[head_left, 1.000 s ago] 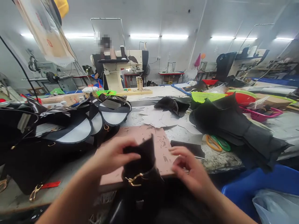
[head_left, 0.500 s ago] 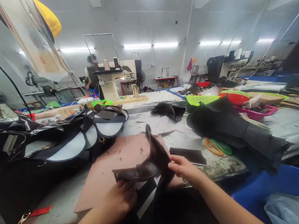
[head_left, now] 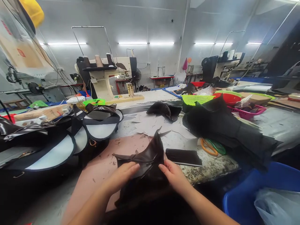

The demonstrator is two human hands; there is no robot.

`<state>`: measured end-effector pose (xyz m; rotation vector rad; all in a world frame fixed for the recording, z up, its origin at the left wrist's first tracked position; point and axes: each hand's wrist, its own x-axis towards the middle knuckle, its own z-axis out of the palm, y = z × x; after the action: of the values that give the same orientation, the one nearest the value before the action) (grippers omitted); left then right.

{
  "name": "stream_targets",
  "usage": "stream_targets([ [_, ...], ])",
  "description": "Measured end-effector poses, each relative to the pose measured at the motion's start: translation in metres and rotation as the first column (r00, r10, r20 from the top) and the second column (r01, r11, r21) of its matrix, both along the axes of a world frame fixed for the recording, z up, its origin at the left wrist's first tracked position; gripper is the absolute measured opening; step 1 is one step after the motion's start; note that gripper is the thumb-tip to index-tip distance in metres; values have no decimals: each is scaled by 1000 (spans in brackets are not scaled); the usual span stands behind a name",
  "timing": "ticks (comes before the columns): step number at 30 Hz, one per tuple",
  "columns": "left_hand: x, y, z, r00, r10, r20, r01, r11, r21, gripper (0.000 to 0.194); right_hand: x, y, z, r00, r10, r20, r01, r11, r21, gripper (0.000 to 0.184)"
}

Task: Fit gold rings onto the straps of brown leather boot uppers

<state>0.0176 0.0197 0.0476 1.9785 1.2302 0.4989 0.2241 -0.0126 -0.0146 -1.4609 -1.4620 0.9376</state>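
Note:
A dark brown leather bag piece (head_left: 152,153) stands folded up in front of me, with a pointed corner rising at its right. My left hand (head_left: 125,176) grips its left part, the thumb lying on top and the other fingers mostly hidden. At the right edge, my right hand (head_left: 174,176) pinches the leather between thumb and fingers. Beneath the piece lies a pink board (head_left: 93,175). Just beyond my right hand is a stack of dark strips (head_left: 184,157). The lower part of the leather merges with the dark area below it.
Black bag parts with white lining (head_left: 50,153) crowd the left. Orange and green loop handles (head_left: 212,147) lie by a pile of black sheets (head_left: 227,131). A blue bin (head_left: 236,200) stands lower right. A sewing machine (head_left: 105,78) rises behind the table.
The bag piece has been turned, and the gold hook on it is out of sight. My right hand, apart from it at first, now holds its right edge. The view has shifted right.

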Motion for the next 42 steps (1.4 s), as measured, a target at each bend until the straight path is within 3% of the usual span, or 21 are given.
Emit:
stream_targets([
  [2,9,-10,14,978,-137,-160,132,990,-38,25,2,-2,1,998,36,-54,-37,999,-31,33],
  [5,27,-25,27,888,-38,-459,100,989,113,34,18,0,6,990,40,-135,-51,995,-83,39],
  [7,36,-30,27,807,59,-588,52,984,169,43,36,5,4,999,-35,26,35,999,24,34],
  [9,40,-33,20,770,72,-635,62,980,186,45,52,12,-4,952,-134,276,81,978,193,20],
  [12,38,-34,10,802,67,-593,91,968,233,46,66,20,-19,880,-167,445,36,957,288,17],
  [16,35,-36,8,846,55,-530,68,975,209,53,65,22,-32,861,-186,473,12,938,346,17],
  [20,36,-40,12,890,-16,-455,117,974,194,58,64,22,-32,854,-225,468,22,916,401,17],
  [23,32,-42,12,894,15,-448,91,973,213,57,67,21,-24,864,-242,441,33,902,430,18],
  [25,28,-45,12,899,81,-430,59,951,302,54,66,15,-12,875,-240,421,37,900,435,17],
  [28,24,-52,17,942,208,-263,-40,848,528,42,57,-5,16,928,-180,325,15,893,450,15],
  [29,25,-55,21,960,212,-184,-81,837,542,34,51,-14,27,954,-123,274,-20,883,468,13],
  [31,29,-61,28,989,142,-38,-117,914,388,23,38,-32,48,977,68,202,-161,858,487,8],
  [33,36,-66,34,991,47,122,-56,996,66,21,25,-46,63,958,228,174,-286,823,491,9],
  [36,45,-69,35,937,82,339,25,953,-301,26,9,-58,70,922,344,179,-386,783,487,14],
  [38,49,-70,30,898,188,397,-7,909,-416,30,3,-61,68,928,293,229,-371,764,528,15],
  [42,50,-75,17,794,381,474,-70,831,-552,41,-4,-64,62,937,45,347,-283,679,677,17],
])
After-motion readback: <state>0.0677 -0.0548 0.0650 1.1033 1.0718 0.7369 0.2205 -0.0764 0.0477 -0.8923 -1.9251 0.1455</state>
